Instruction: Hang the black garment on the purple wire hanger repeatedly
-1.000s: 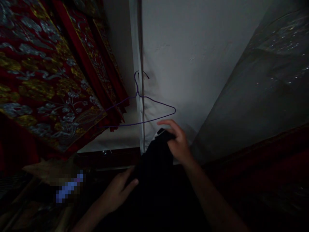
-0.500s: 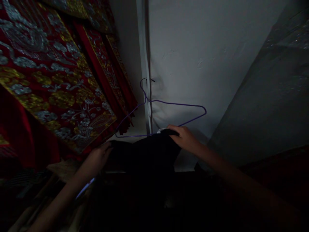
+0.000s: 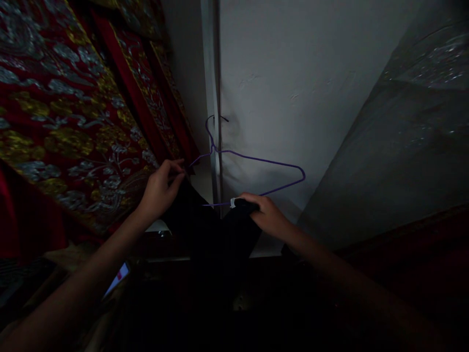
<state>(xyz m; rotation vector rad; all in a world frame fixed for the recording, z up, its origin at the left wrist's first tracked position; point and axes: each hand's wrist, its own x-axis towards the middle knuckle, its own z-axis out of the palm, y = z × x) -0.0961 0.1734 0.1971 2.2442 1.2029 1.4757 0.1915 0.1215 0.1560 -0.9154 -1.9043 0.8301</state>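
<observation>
My left hand (image 3: pixel 158 191) grips one upper edge of a dark garment (image 3: pixel 208 242) between thumb and fingers; whether it also pinches the wire is not discernible. My right hand (image 3: pixel 270 216) is closed on the other upper edge, just beside a small white tag (image 3: pixel 233 203). The garment hangs between both hands, its lower part lost in shadow. The purple wire hanger (image 3: pixel 256 158) is suspended by its hook at a vertical strip (image 3: pixel 211 73) against the pale wall (image 3: pixel 286 73). Its left end is hidden behind my left hand and the garment; its right end is exposed, above my right hand. Red embroidered cloth (image 3: pixel 76 105) occupies the left side.
</observation>
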